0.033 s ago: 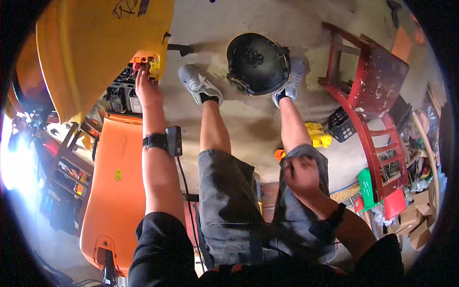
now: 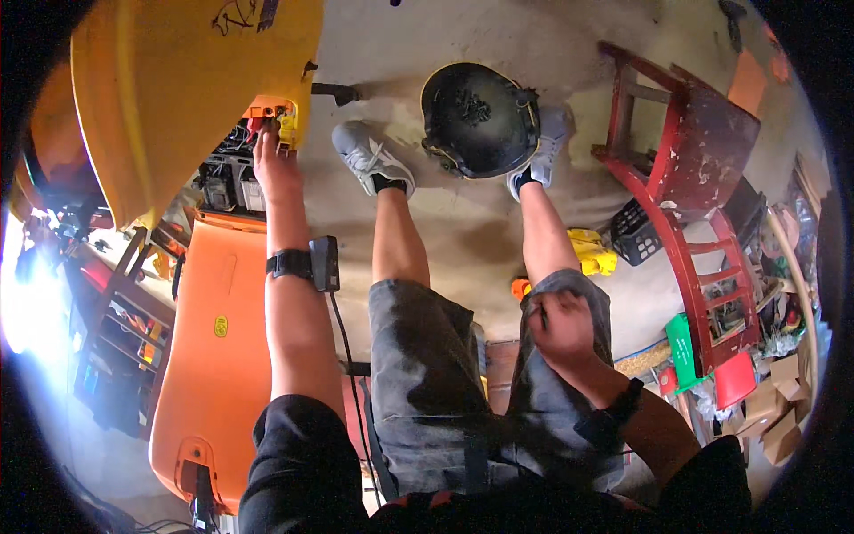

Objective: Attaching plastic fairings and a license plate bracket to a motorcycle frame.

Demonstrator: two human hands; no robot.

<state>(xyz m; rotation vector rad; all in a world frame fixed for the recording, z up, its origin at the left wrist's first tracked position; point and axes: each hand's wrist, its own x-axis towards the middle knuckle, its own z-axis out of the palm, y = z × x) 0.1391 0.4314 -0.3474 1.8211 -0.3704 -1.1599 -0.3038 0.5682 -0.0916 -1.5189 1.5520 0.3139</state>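
Observation:
My left hand [image 2: 278, 171] reaches forward, fingers stretched toward a red and orange part [image 2: 264, 113] at the edge of an opening between yellow and orange panels. Its fingertips are at that part; whether they touch it is unclear. Below the fingers lies a compartment of dark wires and black and grey boxes [image 2: 229, 182]. My right hand [image 2: 562, 331] rests on my right knee with its fingers curled. Something small and dark shows between those fingers, too hidden to name. A black bowl-shaped shell [image 2: 498, 133] with a yellow edge sits by my right shoe, holding many small dark pieces.
A large yellow panel [image 2: 187, 80] rises at the front left, and a long orange seat-like body [image 2: 218, 294] lies beside my left arm. To the right stands a worn red wooden chair [image 2: 703, 151]. Near it are a black crate [image 2: 633, 233], a yellow object [image 2: 592, 251] and cardboard boxes [image 2: 776, 400].

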